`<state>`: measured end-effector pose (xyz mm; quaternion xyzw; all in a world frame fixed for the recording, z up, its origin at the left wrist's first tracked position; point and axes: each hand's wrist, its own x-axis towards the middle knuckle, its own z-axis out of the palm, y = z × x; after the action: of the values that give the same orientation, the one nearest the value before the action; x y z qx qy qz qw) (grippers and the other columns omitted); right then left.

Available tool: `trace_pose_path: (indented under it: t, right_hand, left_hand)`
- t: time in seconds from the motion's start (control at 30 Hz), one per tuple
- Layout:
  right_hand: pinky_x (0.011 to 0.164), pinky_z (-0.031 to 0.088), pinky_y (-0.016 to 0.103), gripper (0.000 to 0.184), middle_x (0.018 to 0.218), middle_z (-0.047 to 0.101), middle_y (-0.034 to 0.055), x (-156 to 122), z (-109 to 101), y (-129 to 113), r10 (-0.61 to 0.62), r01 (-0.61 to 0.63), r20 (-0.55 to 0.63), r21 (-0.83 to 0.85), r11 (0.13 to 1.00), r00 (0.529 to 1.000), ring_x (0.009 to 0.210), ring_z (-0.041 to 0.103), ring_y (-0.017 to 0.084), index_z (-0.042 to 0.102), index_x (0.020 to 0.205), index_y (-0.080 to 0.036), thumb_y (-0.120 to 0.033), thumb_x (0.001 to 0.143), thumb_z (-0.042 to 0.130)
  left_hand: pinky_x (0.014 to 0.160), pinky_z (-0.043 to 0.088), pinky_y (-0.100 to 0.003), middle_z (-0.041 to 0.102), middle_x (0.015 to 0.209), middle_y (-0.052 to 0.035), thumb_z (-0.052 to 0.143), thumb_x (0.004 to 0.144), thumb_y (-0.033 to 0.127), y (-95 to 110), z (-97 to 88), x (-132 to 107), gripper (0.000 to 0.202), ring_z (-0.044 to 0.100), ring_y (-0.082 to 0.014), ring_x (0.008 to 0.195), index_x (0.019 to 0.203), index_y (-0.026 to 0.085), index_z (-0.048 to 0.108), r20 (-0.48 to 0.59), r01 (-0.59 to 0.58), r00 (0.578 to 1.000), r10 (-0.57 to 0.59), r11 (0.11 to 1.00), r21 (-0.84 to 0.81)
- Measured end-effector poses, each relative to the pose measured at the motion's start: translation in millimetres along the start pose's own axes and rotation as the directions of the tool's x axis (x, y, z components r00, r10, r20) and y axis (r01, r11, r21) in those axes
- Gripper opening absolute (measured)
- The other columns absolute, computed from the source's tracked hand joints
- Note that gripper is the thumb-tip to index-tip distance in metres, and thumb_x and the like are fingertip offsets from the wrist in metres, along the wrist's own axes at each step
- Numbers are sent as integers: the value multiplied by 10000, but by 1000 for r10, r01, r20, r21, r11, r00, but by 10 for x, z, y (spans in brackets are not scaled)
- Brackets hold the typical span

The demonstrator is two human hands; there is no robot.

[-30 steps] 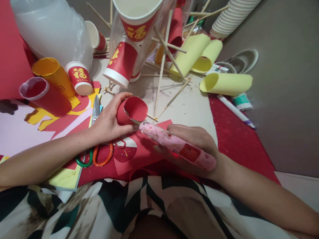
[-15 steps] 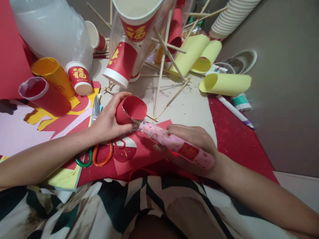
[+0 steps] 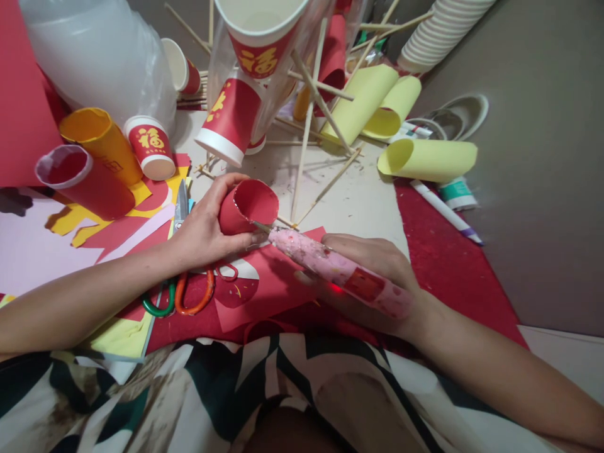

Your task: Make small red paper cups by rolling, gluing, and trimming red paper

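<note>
My left hand [image 3: 210,223] is wrapped round a red paper tube [image 3: 236,217], its open end tilted up toward me. Shiny bits show along the tube's rim. In my right hand [image 3: 377,267] is a pink patterned glue gun [image 3: 325,261] with a small red light glowing below it. The gun's nozzle touches or nearly touches the near rim of the tube. Below the tube lies a sheet of red paper [image 3: 278,283]. Scissors [image 3: 193,292] with one green and one orange handle lie partly under my left wrist.
Paper cups [image 3: 231,116] hang in clear plastic ahead, beside a frame of wooden sticks [image 3: 309,119]. Yellow paper rolls [image 3: 427,158] lie at right. A red tube [image 3: 94,185], an orange tube [image 3: 106,141] and a cup [image 3: 150,148] stand at left, near paper scraps [image 3: 136,233].
My right hand and the glue gun have shifted slightly to the right, the nozzle moving a little along the tube's near rim. My left hand holds the tube almost still.
</note>
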<state>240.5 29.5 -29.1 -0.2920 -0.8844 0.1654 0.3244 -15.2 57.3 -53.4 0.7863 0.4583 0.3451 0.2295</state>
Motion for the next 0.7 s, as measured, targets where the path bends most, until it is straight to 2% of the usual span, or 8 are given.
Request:
trace_pose_path:
  t: [0.37, 0.7]
  right_hand:
    - [435, 285, 298, 303, 572, 541, -32, -12, -2, 1, 5, -5, -12, 5, 1000, 1000, 477, 487, 98, 467, 702, -225, -262, 939, 653]
    - [452, 293, 286, 302, 570, 537, -36, -5, -14, -15, 21, -21, -3, 11, 1000, 1000, 503, 515, 98, 465, 694, -222, -225, 933, 650]
  left_hand:
    - [1064, 526, -454, 590, 1355, -113, 768, 785, 415, -15, 4, 1, 633, 617, -279, 1216, 1314, 255, 461, 8, 4, 1000, -3, 1000, -31]
    - [1062, 523, -409, 594, 1350, -114, 786, 763, 371, -7, -13, 1, 673, 624, -268, 1202, 1330, 198, 469, 12, 12, 1000, -12, 1000, -26]
